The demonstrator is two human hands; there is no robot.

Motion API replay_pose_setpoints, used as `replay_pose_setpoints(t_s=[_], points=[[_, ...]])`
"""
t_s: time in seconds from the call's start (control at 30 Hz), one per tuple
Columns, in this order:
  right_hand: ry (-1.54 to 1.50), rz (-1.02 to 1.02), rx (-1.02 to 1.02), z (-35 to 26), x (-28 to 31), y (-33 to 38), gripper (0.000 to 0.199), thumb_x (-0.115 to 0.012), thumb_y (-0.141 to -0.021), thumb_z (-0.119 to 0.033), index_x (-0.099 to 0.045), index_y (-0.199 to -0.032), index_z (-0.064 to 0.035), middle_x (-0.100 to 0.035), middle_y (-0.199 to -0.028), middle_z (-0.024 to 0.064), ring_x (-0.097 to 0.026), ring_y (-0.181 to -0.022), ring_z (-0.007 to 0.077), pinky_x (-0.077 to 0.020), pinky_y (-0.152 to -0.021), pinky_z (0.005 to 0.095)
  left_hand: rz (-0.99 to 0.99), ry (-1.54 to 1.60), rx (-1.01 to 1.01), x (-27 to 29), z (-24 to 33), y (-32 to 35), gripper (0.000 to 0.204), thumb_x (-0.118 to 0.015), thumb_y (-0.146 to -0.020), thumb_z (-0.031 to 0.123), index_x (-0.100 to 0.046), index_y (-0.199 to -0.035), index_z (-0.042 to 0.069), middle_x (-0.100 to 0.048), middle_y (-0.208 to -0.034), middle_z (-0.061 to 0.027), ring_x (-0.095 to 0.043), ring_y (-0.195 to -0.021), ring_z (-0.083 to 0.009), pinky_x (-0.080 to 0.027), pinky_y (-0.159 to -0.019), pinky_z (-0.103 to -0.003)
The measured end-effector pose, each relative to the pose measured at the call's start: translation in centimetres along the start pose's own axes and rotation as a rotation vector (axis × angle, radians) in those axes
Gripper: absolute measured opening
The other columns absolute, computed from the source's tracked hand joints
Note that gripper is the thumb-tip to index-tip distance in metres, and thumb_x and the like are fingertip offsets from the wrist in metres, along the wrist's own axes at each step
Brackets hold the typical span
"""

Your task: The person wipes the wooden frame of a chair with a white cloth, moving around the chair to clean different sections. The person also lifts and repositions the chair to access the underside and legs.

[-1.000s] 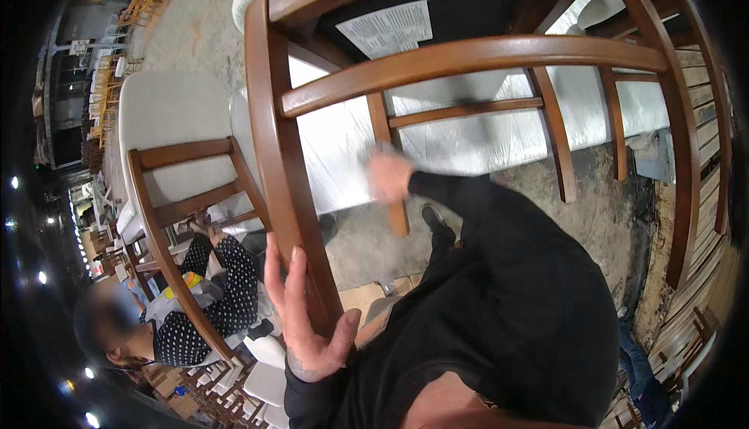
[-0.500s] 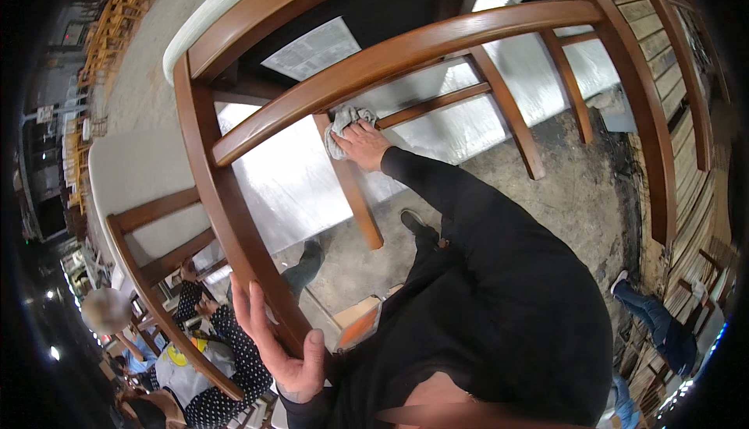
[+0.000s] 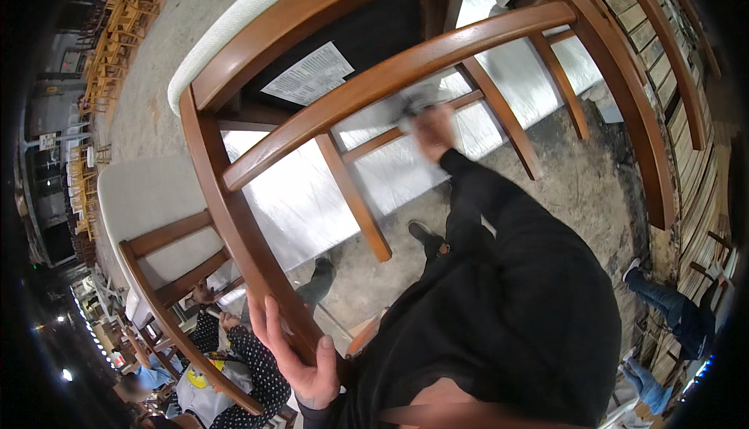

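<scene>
My left hand (image 3: pixel 300 355) is closed around one leg of the upturned wooden chair (image 3: pixel 234 218), fingers wrapped along the wood near the lower edge of the view, steadying the frame as it did a second ago. My right hand (image 3: pixel 434 129) has travelled: a second ago it sat low beside the near rung, and now it is stretched out to the far cross rail (image 3: pixel 406 129), pressing a pale cloth (image 3: pixel 406 104) against it. The hand is motion-blurred, so the fingers appear bunched on the cloth, but I cannot confirm the exact grip. The wiping has evidently advanced from the near members to the far rail. A second chair (image 3: pixel 168 265) stands at my left, with a seated person in a dotted garment (image 3: pixel 250 363) below it.
</scene>
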State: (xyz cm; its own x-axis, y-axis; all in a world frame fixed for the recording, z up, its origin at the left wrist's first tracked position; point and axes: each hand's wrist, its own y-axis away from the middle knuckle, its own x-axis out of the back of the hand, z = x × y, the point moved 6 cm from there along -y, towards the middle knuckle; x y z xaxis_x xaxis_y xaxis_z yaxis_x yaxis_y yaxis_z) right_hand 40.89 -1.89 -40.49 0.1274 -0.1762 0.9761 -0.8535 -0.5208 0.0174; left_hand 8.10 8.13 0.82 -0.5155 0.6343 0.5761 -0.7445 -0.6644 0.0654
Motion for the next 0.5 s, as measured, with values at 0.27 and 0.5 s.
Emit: replay_pose_setpoints(t_s=[0.27, 0.5], points=[[-0.528, -0.051, 0.185, -15.6, 1.0, -0.6, 0.039, -0.066, -0.085, -0.029, -0.062, -0.119, -0.0098, -0.059, -0.122, 0.0129, -0.050, -0.124, 0.0321, -0.0324, -0.108, 0.0538, 0.037, -0.022, 0.024, -0.4, 0.9, -0.5, 0.078, -0.064, -0.086, 0.012, -0.031, -0.156, 0.004, -0.015, -0.164, -0.0150, -0.031, -0.147, -0.0317, -0.039, -0.113, -0.044], [-0.299, 0.413, -0.202, -6.6, 0.3, -6.3, 0.042, -0.066, -0.082, -0.023, -0.065, -0.121, -0.0080, -0.060, -0.127, 0.0143, -0.047, -0.127, 0.0381, -0.0306, -0.110, 0.0571, 0.085, 0.043, 0.097, -0.4, 0.2, -0.2, 0.078, -0.064, -0.084, 0.013, -0.033, -0.155, 0.005, -0.017, -0.164, -0.0145, -0.033, -0.146, -0.0317, -0.042, -0.110, -0.048]])
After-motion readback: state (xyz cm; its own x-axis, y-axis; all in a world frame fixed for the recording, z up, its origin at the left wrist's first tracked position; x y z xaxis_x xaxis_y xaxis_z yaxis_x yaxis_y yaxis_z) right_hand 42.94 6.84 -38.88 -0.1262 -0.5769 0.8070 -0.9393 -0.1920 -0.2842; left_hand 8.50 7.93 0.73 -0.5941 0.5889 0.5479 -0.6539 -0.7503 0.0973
